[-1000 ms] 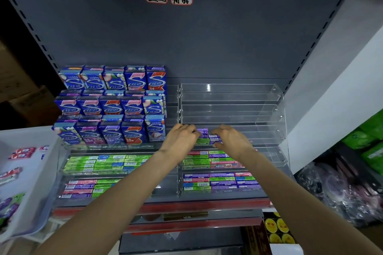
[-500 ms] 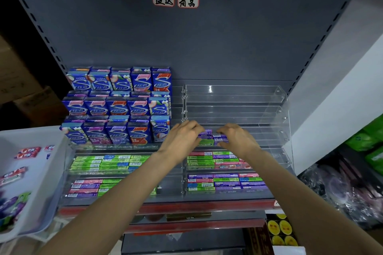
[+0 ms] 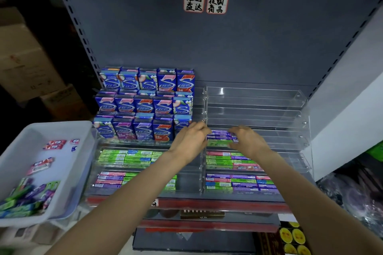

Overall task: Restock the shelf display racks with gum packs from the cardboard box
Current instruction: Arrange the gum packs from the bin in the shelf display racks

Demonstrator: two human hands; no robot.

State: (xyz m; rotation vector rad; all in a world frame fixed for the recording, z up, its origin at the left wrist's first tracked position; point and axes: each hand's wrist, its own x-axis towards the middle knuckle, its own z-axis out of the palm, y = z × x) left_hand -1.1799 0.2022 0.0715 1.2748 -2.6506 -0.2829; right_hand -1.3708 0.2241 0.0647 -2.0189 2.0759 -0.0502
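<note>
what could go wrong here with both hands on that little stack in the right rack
The small stack of gum packs sits at the left end of its tier with nothing to its right, so it could slide or topple sideways once the left hand and right hand let go. Either wrist might also brush the packed tier below.

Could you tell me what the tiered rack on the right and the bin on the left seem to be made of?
The tiered rack looks like clear glossy acrylic: the shelf back shows through and its edges catch highlights. The bin looks like matte white moulded plastic, with a rounded rim and faintly translucent walls.
</note>
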